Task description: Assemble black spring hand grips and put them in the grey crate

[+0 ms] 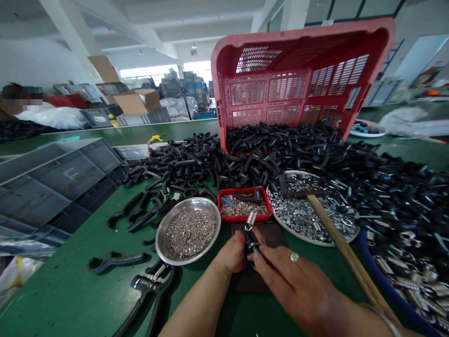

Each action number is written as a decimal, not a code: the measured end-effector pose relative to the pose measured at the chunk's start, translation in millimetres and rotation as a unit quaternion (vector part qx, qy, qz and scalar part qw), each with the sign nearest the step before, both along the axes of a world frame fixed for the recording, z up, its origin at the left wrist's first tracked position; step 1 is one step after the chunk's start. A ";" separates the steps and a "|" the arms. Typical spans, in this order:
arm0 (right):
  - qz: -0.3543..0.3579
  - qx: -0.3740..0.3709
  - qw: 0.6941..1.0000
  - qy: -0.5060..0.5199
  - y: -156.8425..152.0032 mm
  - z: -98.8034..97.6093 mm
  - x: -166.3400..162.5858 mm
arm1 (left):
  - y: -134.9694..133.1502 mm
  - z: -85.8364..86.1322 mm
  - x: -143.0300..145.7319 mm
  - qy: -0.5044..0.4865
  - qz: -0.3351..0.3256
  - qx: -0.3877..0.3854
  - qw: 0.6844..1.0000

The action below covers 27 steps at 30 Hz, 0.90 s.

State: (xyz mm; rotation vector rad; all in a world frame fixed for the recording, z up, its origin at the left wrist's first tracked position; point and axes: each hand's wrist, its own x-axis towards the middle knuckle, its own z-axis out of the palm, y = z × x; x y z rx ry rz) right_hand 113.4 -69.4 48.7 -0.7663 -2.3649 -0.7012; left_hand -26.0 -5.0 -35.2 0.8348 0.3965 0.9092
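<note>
Over a dark plate (257, 281), I hold a black handle part (249, 241), largely hidden by my fingers. A shiny coil spring (251, 219) sticks up from its far end. My left hand (231, 255) is closed around the near left side, thumb on top. From the right, my right hand (293, 276) has its fingers pressed against the same part. Just beyond, a red tray (224, 218) holds copper-coloured pins, a black handle and a blue stick. At lower left lie a two-handled spring grip (142, 283) and a loose black handle (117, 261).
A metal bowl (161, 250) of small rings stands left, a white plate (298, 235) of metal parts right, with a hammer (345, 250) across it. A blue-rimmed container (373, 269) holds springs. Behind, black handles spill from a tipped red basket (303, 35). A grey crate (70, 178) stands left.
</note>
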 end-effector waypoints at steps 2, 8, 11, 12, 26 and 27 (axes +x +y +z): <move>-0.014 -0.007 1.000 0.022 1.4 -7.6 0.5 | -0.2 0.9 1.1 0.004 0.011 -0.002 1.000; -0.044 -0.098 0.983 0.146 21.0 -25.4 3.6 | 0.1 -0.5 8.2 -0.009 0.061 -0.011 0.998; -0.066 -0.244 0.943 0.218 38.7 -24.7 9.6 | 1.1 -1.3 12.5 0.023 0.088 0.004 0.996; -0.087 -0.283 0.928 0.228 43.8 -26.0 11.8 | 1.1 -1.3 14.3 0.048 0.105 0.012 0.993; -0.132 -0.546 0.807 0.179 58.3 -34.4 22.3 | -2.0 0.9 20.4 0.157 0.147 -0.006 0.977; -0.138 -0.578 0.785 0.177 59.2 -32.1 22.6 | -2.5 1.1 21.1 0.158 0.148 -0.005 0.976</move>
